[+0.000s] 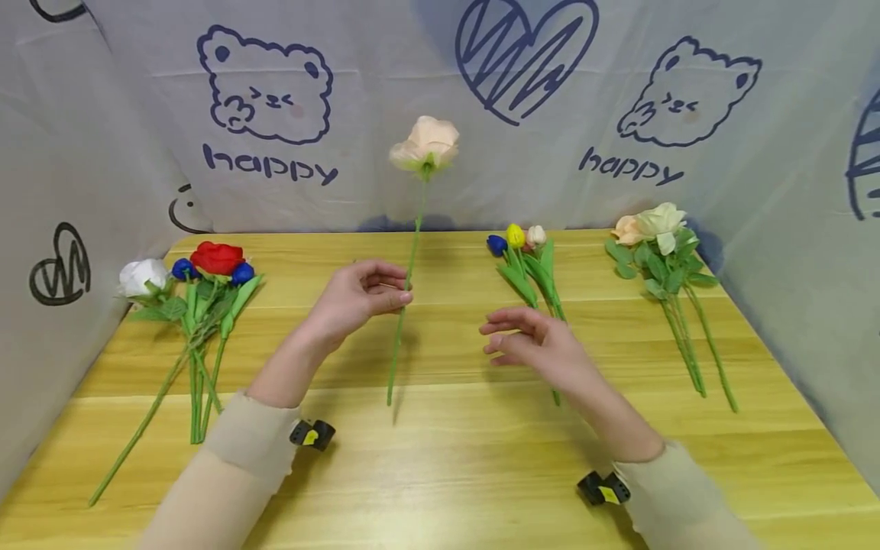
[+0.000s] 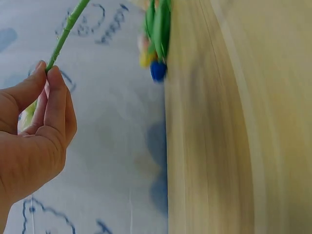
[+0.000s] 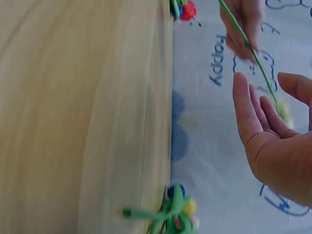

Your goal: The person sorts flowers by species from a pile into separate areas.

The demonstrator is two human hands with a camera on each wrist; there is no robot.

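Observation:
My left hand (image 1: pixel 360 298) pinches the thin green stem of a pale pink artificial rose (image 1: pixel 426 143) between thumb and fingers. The flower stands upright above the table, its bloom high against the cloth. In the left wrist view the thumb and fingertips meet on the stem (image 2: pixel 62 43). My right hand (image 1: pixel 539 344) hovers to the right of the rose with fingers loosely bent and nothing in them; the right wrist view shows the same right hand (image 3: pixel 278 141) with a gap between thumb and fingers. Behind it lie several tulips (image 1: pixel 516 237), blue, yellow and pale, their stems partly hidden by that hand.
On the left of the wooden table (image 1: pixel 440 473) lies a bunch with a red rose (image 1: pixel 218 258), a white rose (image 1: pixel 143 276) and blue tulips (image 1: pixel 243 273). Cream and peach roses (image 1: pixel 661 223) lie at the right. A printed cloth (image 1: pixel 385 69) hangs behind.

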